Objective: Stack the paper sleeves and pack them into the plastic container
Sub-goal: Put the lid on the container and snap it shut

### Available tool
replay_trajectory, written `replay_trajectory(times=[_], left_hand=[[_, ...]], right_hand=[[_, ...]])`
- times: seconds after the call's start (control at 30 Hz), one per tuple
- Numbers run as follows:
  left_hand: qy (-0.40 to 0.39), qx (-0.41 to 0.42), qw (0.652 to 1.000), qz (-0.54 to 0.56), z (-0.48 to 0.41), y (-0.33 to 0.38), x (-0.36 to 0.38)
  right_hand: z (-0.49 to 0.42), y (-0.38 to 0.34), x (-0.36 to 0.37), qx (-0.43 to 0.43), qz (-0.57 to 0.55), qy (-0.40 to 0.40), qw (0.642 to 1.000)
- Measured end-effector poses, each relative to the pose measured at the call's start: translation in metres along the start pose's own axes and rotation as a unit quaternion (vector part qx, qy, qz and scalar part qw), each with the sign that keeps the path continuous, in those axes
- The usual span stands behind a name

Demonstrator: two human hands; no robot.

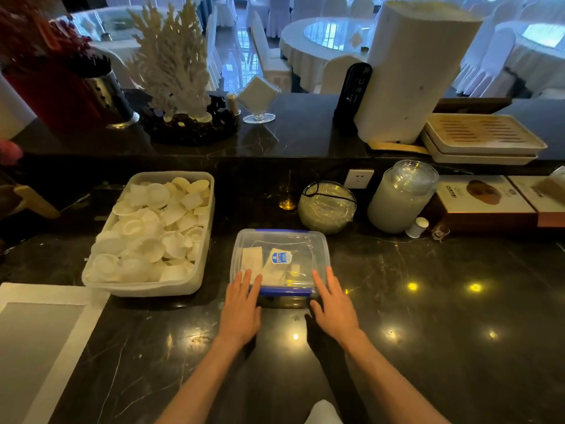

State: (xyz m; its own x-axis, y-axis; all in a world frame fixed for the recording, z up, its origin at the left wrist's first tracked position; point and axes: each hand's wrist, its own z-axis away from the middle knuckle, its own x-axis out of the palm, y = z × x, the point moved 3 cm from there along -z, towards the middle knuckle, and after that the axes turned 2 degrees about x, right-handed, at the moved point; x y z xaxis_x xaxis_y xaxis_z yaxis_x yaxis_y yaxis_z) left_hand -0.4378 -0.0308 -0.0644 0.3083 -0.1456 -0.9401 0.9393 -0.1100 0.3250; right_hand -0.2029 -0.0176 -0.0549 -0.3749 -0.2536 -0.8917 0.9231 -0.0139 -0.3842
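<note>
A clear plastic container with a lid and blue clips sits on the dark marble counter in front of me. Flat white paper pieces and a blue label show through the lid. My left hand lies flat with its fingertips on the container's near left corner. My right hand lies flat with its fingertips on the near right corner. Both hands hold nothing. To the left, a larger white tub is heaped with loose white paper sleeves.
A white placemat lies at the near left. Behind the container stand a glass bowl, a lidded jar and a small white bottle. Boxes sit at the right. A raised ledge carries a coral ornament and trays.
</note>
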Motion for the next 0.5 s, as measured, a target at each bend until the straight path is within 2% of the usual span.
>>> replay_trajectory(times=[0.2,0.5], left_hand=[[-0.008,-0.012,1.0,0.002,-0.03,-0.033,-0.021],[0.003,-0.035,0.999,-0.001,-0.032,-0.038,-0.016]], right_hand=[[-0.04,-0.031,-0.011,-0.002,0.053,-0.046,0.998],[-0.045,-0.04,-0.012,0.004,0.043,-0.073,0.996]])
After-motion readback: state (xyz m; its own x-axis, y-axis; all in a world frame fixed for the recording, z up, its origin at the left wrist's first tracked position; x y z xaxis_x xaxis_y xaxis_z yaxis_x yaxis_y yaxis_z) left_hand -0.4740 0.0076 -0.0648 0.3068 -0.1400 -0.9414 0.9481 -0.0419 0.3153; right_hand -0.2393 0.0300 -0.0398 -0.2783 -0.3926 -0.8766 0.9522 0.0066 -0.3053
